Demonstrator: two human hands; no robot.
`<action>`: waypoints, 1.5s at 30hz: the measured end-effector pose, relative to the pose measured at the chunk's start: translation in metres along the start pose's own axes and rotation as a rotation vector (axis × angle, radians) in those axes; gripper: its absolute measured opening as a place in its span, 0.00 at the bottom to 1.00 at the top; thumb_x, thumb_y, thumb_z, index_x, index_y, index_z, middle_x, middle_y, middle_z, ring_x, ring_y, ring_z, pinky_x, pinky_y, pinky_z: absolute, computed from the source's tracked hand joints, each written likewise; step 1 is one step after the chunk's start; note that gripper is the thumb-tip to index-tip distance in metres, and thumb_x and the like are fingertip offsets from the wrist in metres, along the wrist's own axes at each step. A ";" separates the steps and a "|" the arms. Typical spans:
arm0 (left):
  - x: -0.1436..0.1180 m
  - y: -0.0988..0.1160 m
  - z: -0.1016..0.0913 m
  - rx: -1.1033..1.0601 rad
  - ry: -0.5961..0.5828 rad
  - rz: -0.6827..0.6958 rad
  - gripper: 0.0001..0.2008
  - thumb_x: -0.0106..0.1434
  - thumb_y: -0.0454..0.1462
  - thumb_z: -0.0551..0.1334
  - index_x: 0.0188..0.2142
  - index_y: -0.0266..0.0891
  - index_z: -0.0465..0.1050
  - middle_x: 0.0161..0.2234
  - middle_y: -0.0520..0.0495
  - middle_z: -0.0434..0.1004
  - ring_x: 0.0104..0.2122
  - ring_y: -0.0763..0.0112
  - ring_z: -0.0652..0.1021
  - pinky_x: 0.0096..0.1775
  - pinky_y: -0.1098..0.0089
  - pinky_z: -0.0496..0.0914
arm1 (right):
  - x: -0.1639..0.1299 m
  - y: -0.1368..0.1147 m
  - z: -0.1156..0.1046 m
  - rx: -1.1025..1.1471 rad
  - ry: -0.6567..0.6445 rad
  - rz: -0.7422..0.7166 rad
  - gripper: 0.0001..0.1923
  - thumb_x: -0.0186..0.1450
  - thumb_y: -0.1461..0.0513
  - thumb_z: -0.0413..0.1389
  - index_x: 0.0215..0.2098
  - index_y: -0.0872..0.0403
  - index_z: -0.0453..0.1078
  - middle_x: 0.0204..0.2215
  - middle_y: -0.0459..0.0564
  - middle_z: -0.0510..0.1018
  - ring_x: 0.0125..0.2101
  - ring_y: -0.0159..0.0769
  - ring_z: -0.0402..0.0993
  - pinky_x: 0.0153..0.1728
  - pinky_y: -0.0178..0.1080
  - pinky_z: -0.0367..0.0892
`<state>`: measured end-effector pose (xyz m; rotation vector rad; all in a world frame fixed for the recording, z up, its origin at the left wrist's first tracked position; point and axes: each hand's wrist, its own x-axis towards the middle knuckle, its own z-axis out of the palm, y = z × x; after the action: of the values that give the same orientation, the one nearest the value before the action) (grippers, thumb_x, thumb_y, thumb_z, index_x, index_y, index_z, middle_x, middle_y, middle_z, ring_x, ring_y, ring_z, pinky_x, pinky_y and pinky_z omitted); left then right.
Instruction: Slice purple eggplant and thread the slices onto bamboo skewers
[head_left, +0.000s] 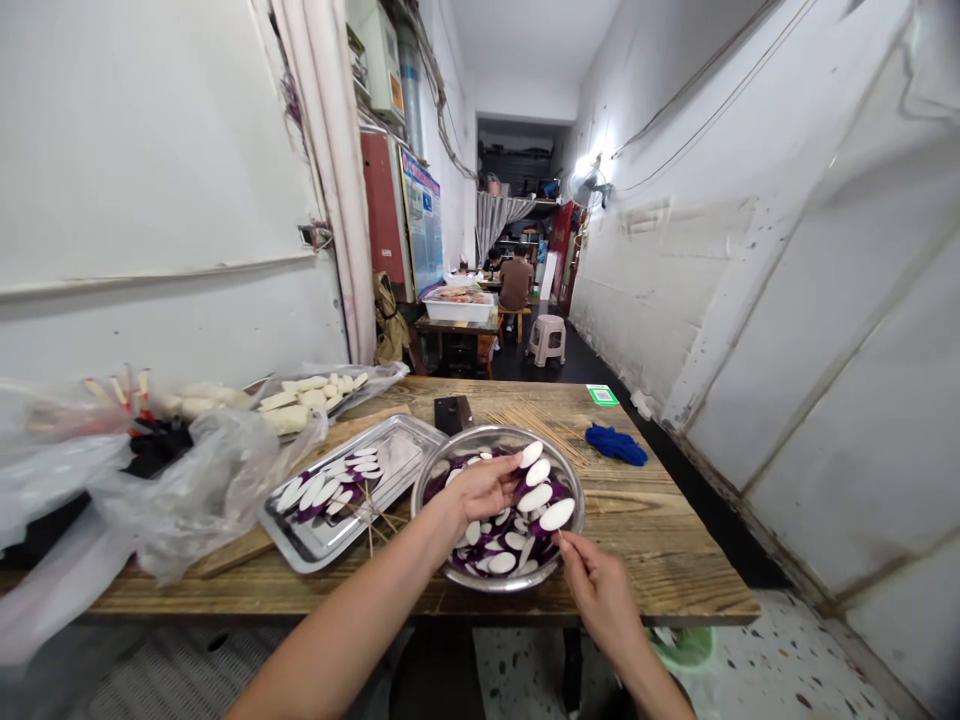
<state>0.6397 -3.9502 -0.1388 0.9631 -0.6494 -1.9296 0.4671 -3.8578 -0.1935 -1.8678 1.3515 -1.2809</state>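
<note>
Over a steel bowl [425, 545] of purple-skinned, white eggplant slices [501, 563], I hold a row of skewered eggplant slices [535, 497]. My right hand [596, 585] pinches the lower end of the skewer, just below the nearest slice. My left hand [486, 487] has its fingers closed at the far end of the row, by the top slice; its fingertips are partly hidden. To the left, a metal tray [405, 447] bears finished eggplant skewers [330, 485], their sticks pointing toward me over the tray's edge.
Loose bamboo skewers [536, 425] lie behind the bowl, with a dark blade [452, 413] beside them. A blue cloth [616, 444] is at the right. Plastic bags [217, 490] and pale cut pieces [311, 395] crowd the left. Beyond, a person [516, 280] sits near a stool [547, 340].
</note>
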 end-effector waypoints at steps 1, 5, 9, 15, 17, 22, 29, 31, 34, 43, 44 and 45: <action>0.000 -0.002 0.001 0.006 0.002 -0.003 0.07 0.52 0.32 0.63 0.32 0.34 0.68 0.28 0.47 0.75 0.27 0.72 0.75 0.34 0.68 0.69 | 0.000 0.000 0.000 0.003 -0.003 -0.003 0.22 0.63 0.53 0.43 0.38 0.58 0.72 0.14 0.46 0.71 0.19 0.34 0.70 0.19 0.30 0.63; 0.001 -0.007 0.003 0.011 -0.013 -0.008 0.07 0.52 0.29 0.62 0.32 0.32 0.68 0.28 0.46 0.75 0.28 0.71 0.76 0.34 0.69 0.69 | 0.000 0.000 0.001 0.011 0.003 -0.020 0.20 0.63 0.54 0.44 0.38 0.58 0.72 0.16 0.47 0.72 0.19 0.33 0.69 0.19 0.30 0.63; 0.002 -0.010 0.002 -0.009 0.027 -0.022 0.09 0.51 0.28 0.62 0.34 0.32 0.68 0.27 0.46 0.75 0.28 0.70 0.76 0.34 0.68 0.70 | 0.001 0.000 0.003 0.013 0.019 -0.019 0.20 0.63 0.54 0.44 0.37 0.57 0.72 0.14 0.46 0.71 0.17 0.32 0.68 0.17 0.29 0.61; -0.003 -0.015 0.006 -0.066 0.067 -0.057 0.08 0.52 0.29 0.62 0.34 0.33 0.68 0.26 0.47 0.74 0.27 0.70 0.75 0.32 0.68 0.71 | -0.002 0.002 0.006 -0.011 -0.002 -0.013 0.21 0.62 0.52 0.43 0.35 0.57 0.72 0.14 0.46 0.72 0.17 0.32 0.69 0.17 0.29 0.62; -0.006 -0.018 0.008 -0.089 0.045 -0.047 0.08 0.52 0.29 0.62 0.34 0.32 0.68 0.26 0.46 0.74 0.27 0.71 0.75 0.32 0.69 0.71 | -0.004 0.004 0.006 -0.010 -0.003 0.002 0.22 0.62 0.51 0.44 0.35 0.58 0.72 0.15 0.47 0.73 0.18 0.33 0.70 0.18 0.29 0.63; -0.006 -0.028 0.010 -0.109 0.076 0.017 0.13 0.46 0.26 0.65 0.33 0.32 0.68 0.27 0.46 0.74 0.27 0.69 0.76 0.33 0.67 0.71 | -0.005 0.011 0.005 -0.029 -0.023 0.052 0.23 0.60 0.51 0.45 0.38 0.59 0.71 0.20 0.50 0.76 0.21 0.34 0.71 0.22 0.30 0.66; -0.001 -0.043 0.012 -0.122 0.154 0.026 0.11 0.46 0.27 0.66 0.32 0.29 0.70 0.26 0.44 0.74 0.26 0.69 0.76 0.32 0.68 0.71 | -0.005 0.022 0.008 -0.004 -0.017 0.091 0.25 0.58 0.48 0.46 0.37 0.59 0.72 0.23 0.52 0.78 0.19 0.34 0.72 0.18 0.30 0.66; -0.001 -0.045 0.014 -0.131 0.171 0.045 0.11 0.45 0.26 0.66 0.31 0.29 0.70 0.26 0.44 0.74 0.26 0.69 0.76 0.32 0.68 0.71 | -0.005 0.026 0.009 0.003 -0.031 0.105 0.25 0.57 0.48 0.47 0.37 0.59 0.72 0.25 0.52 0.79 0.18 0.33 0.71 0.18 0.30 0.66; -0.002 -0.047 0.017 -0.118 0.165 0.085 0.14 0.42 0.26 0.68 0.31 0.30 0.70 0.25 0.45 0.74 0.26 0.69 0.76 0.32 0.68 0.71 | -0.006 0.030 0.008 0.023 -0.057 0.139 0.25 0.57 0.48 0.48 0.39 0.59 0.72 0.25 0.52 0.79 0.14 0.31 0.69 0.17 0.29 0.66; -0.004 -0.052 0.020 -0.070 0.164 0.164 0.22 0.35 0.29 0.71 0.32 0.31 0.71 0.26 0.45 0.74 0.25 0.70 0.75 0.31 0.68 0.71 | -0.009 0.025 0.009 0.039 0.019 0.097 0.28 0.55 0.46 0.48 0.37 0.60 0.73 0.24 0.54 0.79 0.12 0.31 0.68 0.14 0.29 0.64; -0.004 -0.053 0.020 -0.068 0.172 0.163 0.22 0.34 0.29 0.71 0.32 0.30 0.71 0.26 0.44 0.74 0.25 0.69 0.75 0.31 0.68 0.71 | -0.009 0.025 0.010 0.035 0.018 0.089 0.28 0.56 0.46 0.48 0.38 0.60 0.73 0.25 0.55 0.79 0.13 0.31 0.69 0.15 0.30 0.65; -0.005 -0.054 0.020 -0.062 0.178 0.159 0.22 0.34 0.29 0.71 0.32 0.30 0.71 0.27 0.44 0.74 0.25 0.69 0.75 0.30 0.68 0.71 | -0.010 0.026 0.011 0.032 0.022 0.085 0.28 0.56 0.46 0.48 0.38 0.61 0.72 0.26 0.56 0.79 0.15 0.32 0.71 0.16 0.30 0.66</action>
<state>0.6001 -3.9184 -0.1653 1.0003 -0.5428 -1.6935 0.4643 -3.8604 -0.2231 -1.7604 1.3981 -1.2764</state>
